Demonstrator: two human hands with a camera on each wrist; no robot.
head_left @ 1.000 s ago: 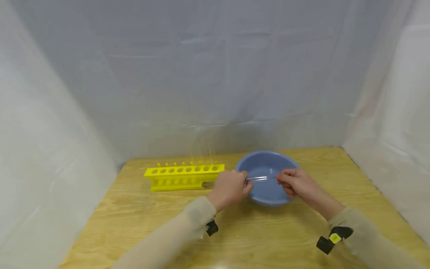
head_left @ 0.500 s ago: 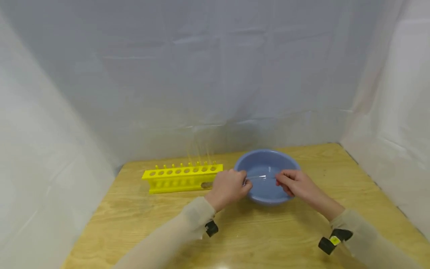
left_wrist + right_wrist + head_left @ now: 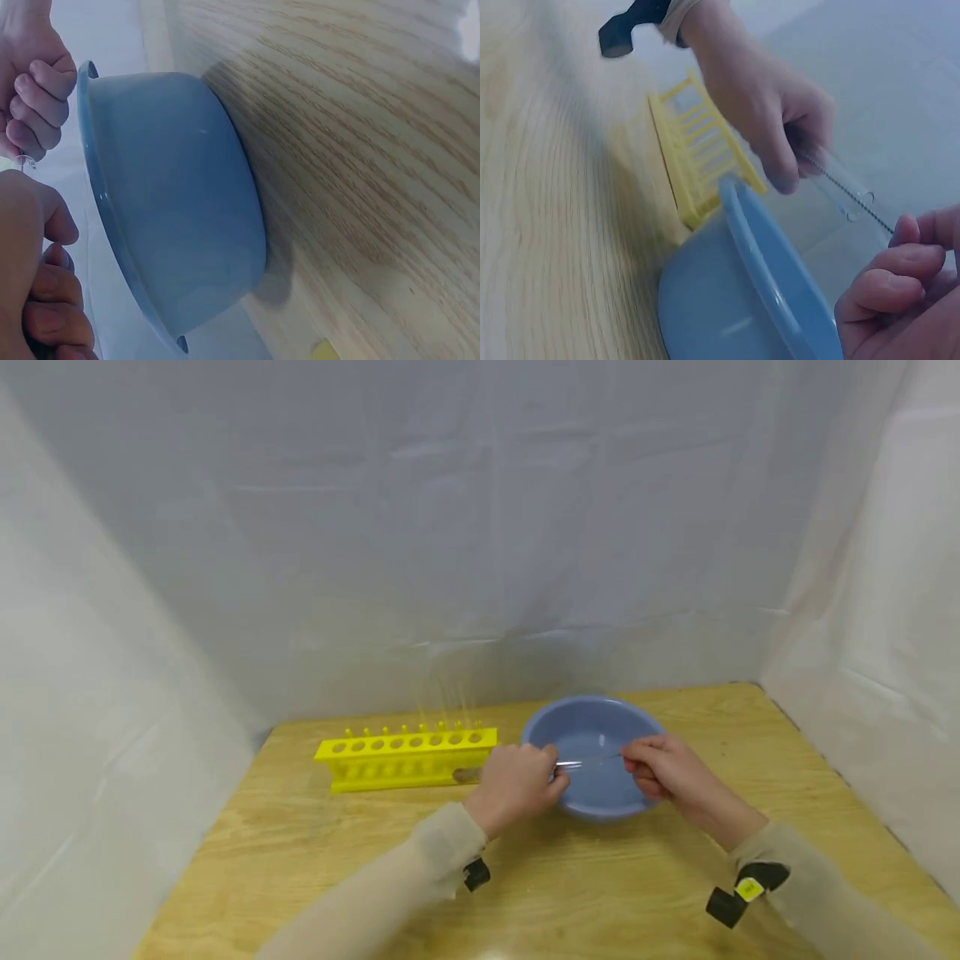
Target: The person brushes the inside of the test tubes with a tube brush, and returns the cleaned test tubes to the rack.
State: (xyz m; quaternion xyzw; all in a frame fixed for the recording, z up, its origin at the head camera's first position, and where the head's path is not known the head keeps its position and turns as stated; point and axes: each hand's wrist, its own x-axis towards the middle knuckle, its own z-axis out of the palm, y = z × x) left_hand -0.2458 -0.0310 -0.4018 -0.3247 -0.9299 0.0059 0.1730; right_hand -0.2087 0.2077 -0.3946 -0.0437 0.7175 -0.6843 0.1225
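Observation:
Above the blue basin [image 3: 600,793], my left hand [image 3: 517,785] grips a clear glass test tube [image 3: 847,196] lying nearly level. Its mouth faces right, towards my right hand [image 3: 663,768], which pinches the thin twisted wire of a test tube brush [image 3: 877,217]. The wire runs into the tube. Brownish bristles [image 3: 465,774] show at the tube's far left end, beyond my left hand. The tube's middle is hidden by my left fingers. In the left wrist view both hands are close together beside the basin's rim.
A yellow test tube rack [image 3: 408,743] stands left of the basin, with a row of holes and pegs. Faint clear tubes [image 3: 442,697] rise at its back right. Pale sheeting [image 3: 480,527] encloses the wooden table [image 3: 570,893] at the back and sides.
The right hand has moved very slightly right, and a little more brush wire shows between it and the tube's mouth. The left hand keeps its grip. The head view has shifted slightly.

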